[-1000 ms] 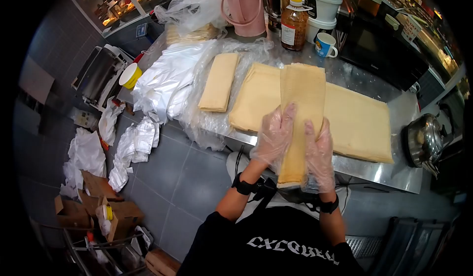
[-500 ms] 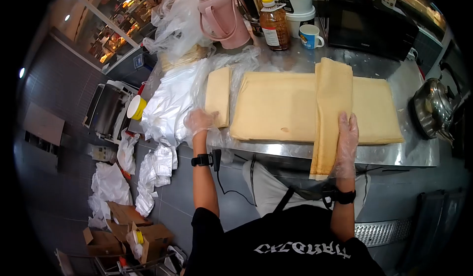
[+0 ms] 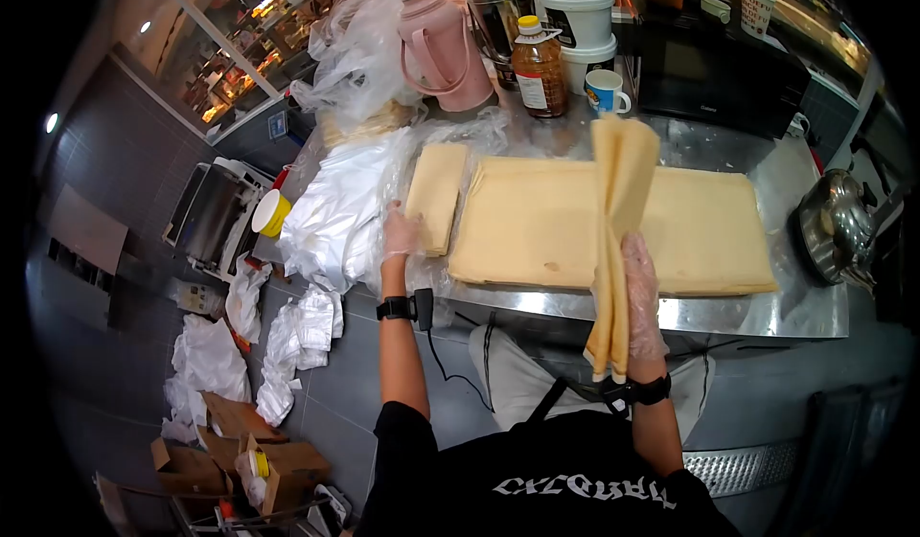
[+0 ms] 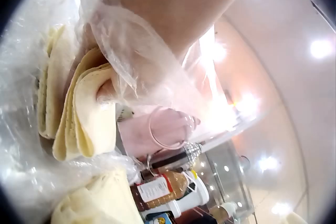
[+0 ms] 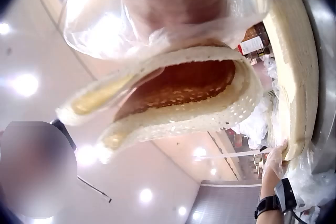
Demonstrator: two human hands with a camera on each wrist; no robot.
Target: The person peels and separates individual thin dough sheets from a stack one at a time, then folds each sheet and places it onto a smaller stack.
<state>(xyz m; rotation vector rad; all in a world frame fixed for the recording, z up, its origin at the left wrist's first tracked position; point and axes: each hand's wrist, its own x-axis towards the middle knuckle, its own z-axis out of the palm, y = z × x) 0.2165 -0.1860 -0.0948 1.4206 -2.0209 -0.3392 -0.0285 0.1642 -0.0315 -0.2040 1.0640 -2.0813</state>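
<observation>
My right hand [image 3: 642, 293], in a clear plastic glove, holds a folded pale yellow sheet [image 3: 621, 178] on edge over a wide stack of similar sheets [image 3: 527, 206]. From the right wrist view, this folded sheet [image 5: 184, 116] forms a loop with its two ends apart; the fingers are partly hidden behind it. My gloved left hand [image 3: 402, 232] is at the near left edge of a smaller folded stack [image 3: 438, 187]. In the left wrist view a fingertip presses on the upper folded sheet [image 4: 94, 113], which the hand pinches at its edge, with another fold beside it.
White plastic bags [image 3: 335, 202] lie left of the small stack. Along the back stand a pink jug [image 3: 446, 53], a sauce bottle [image 3: 539, 68], white tubs [image 3: 578, 20], a blue mug [image 3: 604, 90] and a black appliance [image 3: 719, 82]. A metal kettle [image 3: 832, 226] stands at right.
Both hands first held the folded sheet together. The left hand then moved left to the small stack and stays there. The right hand has shifted the sheet left and turned it on edge.
</observation>
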